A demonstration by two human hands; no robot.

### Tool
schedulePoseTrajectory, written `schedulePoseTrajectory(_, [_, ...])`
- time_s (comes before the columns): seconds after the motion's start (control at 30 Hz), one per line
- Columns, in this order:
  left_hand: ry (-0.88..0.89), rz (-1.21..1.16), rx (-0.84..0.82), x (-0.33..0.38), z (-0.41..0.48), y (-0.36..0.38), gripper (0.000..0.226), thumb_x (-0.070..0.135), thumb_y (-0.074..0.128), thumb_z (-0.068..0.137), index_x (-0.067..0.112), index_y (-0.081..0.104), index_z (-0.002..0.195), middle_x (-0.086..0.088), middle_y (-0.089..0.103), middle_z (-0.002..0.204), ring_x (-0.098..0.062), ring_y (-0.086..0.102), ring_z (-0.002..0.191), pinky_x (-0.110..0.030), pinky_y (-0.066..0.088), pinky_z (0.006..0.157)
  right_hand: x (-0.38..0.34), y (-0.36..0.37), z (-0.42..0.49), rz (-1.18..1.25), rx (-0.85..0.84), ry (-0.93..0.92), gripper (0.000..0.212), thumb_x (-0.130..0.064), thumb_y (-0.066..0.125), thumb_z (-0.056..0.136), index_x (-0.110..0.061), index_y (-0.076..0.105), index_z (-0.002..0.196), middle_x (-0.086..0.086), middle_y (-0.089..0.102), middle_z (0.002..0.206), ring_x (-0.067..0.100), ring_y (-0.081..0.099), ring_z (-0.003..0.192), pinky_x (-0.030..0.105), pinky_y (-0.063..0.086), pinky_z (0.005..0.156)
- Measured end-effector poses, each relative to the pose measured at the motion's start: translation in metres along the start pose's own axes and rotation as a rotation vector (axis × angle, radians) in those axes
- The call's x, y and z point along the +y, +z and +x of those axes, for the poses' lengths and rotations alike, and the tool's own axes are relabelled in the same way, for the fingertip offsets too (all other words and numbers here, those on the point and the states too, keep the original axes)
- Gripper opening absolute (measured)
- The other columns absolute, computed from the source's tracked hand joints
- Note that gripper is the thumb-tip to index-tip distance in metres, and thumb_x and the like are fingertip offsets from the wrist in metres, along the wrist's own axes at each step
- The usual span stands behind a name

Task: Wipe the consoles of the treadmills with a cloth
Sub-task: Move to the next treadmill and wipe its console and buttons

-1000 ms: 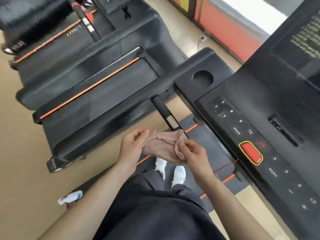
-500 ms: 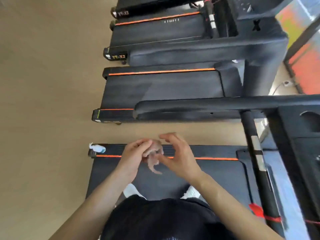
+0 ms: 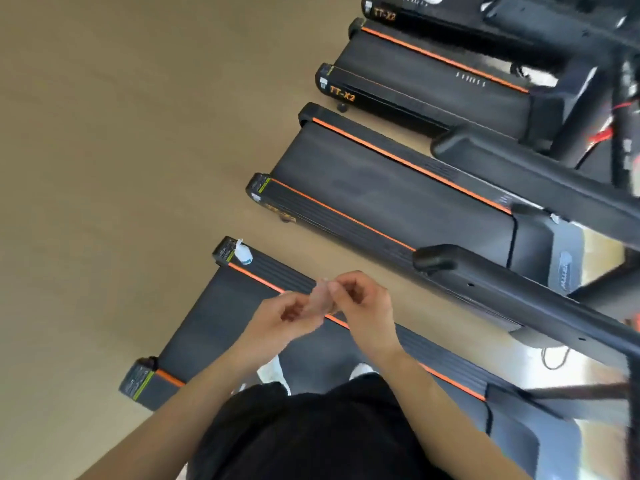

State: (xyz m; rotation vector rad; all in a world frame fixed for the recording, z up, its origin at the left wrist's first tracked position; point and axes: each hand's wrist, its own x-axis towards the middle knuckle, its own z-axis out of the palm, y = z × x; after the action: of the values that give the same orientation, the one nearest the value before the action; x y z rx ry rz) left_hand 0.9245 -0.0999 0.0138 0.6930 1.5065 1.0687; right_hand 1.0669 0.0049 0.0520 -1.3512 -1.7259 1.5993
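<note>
Seen from the head camera, a person stood on a black treadmill belt (image 3: 221, 317), the left hand (image 3: 289, 315) and right hand (image 3: 360, 303) both pinching a small pinkish cloth (image 3: 320, 299) bunched between them at waist height. A small white spray bottle (image 3: 243, 253) lay on the treadmill's rear corner, with more treadmills (image 3: 398, 188) alongside.

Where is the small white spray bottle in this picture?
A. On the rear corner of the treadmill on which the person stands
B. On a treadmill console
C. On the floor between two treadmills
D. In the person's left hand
A: the bottle lies on the rear corner of the treadmill under the person's feet, while both hands, left hand and right hand, hold the cloth.
</note>
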Motion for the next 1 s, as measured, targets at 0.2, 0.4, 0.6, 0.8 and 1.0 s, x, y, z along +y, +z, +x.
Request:
schedulePoseTrajectory(0.2, [0.063,0.171,0.027,-0.009,0.030,-0.052,0.030,0.021,0.075,0.088,0.041,0.067,0.068,0.016,0.063,0.070,0.000,0.053,0.067,-0.018,0.040,0.066,-0.024,0.023,0.058,0.011,0.053,0.018,0.008,-0.006,0.066,0.095,-0.007,0.069,0.087,0.007,0.075,0.075,0.015,0.070,0.070,0.023,0.057,0.068])
schedulePoseTrajectory(0.4, [-0.009,0.185,0.043,-0.006,0.088,-0.079,0.011,0.038,0.073,0.087,0.035,0.068,0.078,0.010,0.067,0.074,-0.003,0.056,0.071,-0.020,0.045,0.069,-0.037,0.007,0.142,0.064,0.154,0.049,0.009,-0.012,0.067,0.097,-0.012,0.069,0.088,-0.001,0.073,0.076,0.011,0.067,0.070,0.021,0.054,0.066])
schedulePoseTrajectory(0.6, [-0.091,0.142,0.100,0.043,0.202,-0.103,0.013,0.023,0.080,0.089,0.028,0.073,0.079,0.009,0.071,0.074,-0.002,0.061,0.071,-0.019,0.048,0.072,-0.035,-0.029,0.263,0.110,0.238,0.071,0.011,-0.009,0.070,0.094,-0.019,0.074,0.090,-0.004,0.076,0.083,0.007,0.067,0.077,0.017,0.053,0.074])
schedulePoseTrajectory(0.8, [-0.079,0.138,0.174,0.135,0.337,-0.108,0.014,0.016,0.077,0.086,0.007,0.069,0.079,0.005,0.067,0.066,-0.006,0.061,0.065,-0.020,0.050,0.070,-0.034,-0.073,0.358,0.035,0.146,0.198,0.015,-0.009,0.077,0.089,-0.024,0.076,0.090,-0.009,0.075,0.081,0.004,0.064,0.074,0.014,0.051,0.070])
schedulePoseTrajectory(1.0, [-0.012,0.163,0.259,0.209,0.449,-0.090,0.011,0.021,0.073,0.088,0.014,0.071,0.081,0.010,0.068,0.071,-0.002,0.060,0.068,-0.016,0.048,0.066,-0.045,-0.102,0.421,-0.198,0.104,0.234,0.012,-0.031,0.079,0.087,-0.028,0.071,0.079,-0.011,0.069,0.076,0.002,0.060,0.073,0.012,0.045,0.068])
